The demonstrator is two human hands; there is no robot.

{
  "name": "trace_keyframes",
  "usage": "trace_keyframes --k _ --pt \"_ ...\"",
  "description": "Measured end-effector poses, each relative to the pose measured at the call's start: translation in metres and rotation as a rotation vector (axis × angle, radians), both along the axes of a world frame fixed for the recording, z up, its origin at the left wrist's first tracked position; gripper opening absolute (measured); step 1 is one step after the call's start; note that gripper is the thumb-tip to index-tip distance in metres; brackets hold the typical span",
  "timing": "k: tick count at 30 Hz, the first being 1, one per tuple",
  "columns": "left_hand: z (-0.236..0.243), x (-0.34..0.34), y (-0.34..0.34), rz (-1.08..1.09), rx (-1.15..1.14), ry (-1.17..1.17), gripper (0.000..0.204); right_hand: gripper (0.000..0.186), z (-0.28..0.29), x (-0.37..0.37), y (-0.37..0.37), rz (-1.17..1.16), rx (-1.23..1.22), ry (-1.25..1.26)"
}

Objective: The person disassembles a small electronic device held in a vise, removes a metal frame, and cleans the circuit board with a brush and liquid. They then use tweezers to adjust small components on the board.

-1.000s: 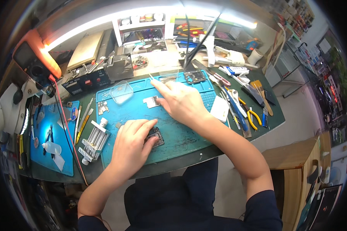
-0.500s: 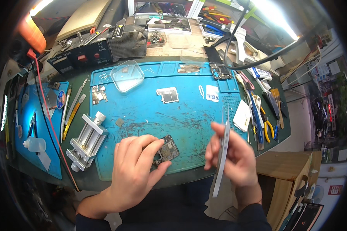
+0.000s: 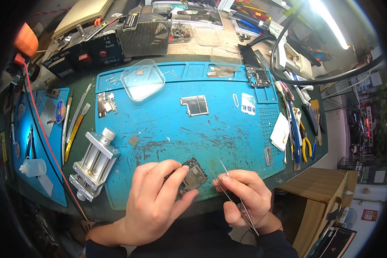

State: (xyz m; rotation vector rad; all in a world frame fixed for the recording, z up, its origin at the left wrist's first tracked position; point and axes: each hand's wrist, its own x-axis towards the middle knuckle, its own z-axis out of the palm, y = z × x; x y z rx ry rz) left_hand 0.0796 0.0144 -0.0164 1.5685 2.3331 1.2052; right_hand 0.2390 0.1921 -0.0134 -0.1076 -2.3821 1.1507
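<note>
My left hand pinches a small dark circuit board between thumb and fingers, over the near edge of the blue work mat. Part of the board is covered by the fingers. My right hand is closed on a pair of metal tweezers. The two tweezer tips are spread apart, pointing up and left, just right of the board, with nothing visible between them. Farther off on the mat lies a silver and dark shield plate. A small greyish square chip lies left of centre.
A metal clamp fixture stands at the mat's left edge. At the back are a clear plastic box and another board. Yellow-handled pliers and several tools lie right. A red cable crosses the left side.
The tweezers turned in my right hand from broad-side view to both arms showing, and came left toward the board. My left hand keeps its hold, the board slightly lower right in view.
</note>
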Motion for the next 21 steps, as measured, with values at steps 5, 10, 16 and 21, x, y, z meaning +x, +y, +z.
trace_keyframes --k 5,10,16,21 --pt "-0.002 0.0014 -0.0003 0.001 -0.005 0.008 0.058 0.047 -0.0019 -0.0021 -0.0053 -0.035 0.052 -0.008" --pt "-0.0027 0.0025 -0.0009 0.009 -0.017 0.024 0.058 0.041 0.0021 -0.0019 -0.0049 -0.038 0.149 -0.025" --pt "-0.0022 0.0029 -0.001 0.011 -0.016 0.037 0.059 0.038 0.0004 -0.0023 -0.0041 -0.033 0.142 -0.032" --pt "-0.0023 0.0031 -0.0005 0.008 -0.016 0.05 0.059 0.036 -0.0008 -0.0037 -0.0047 -0.042 0.141 -0.027"
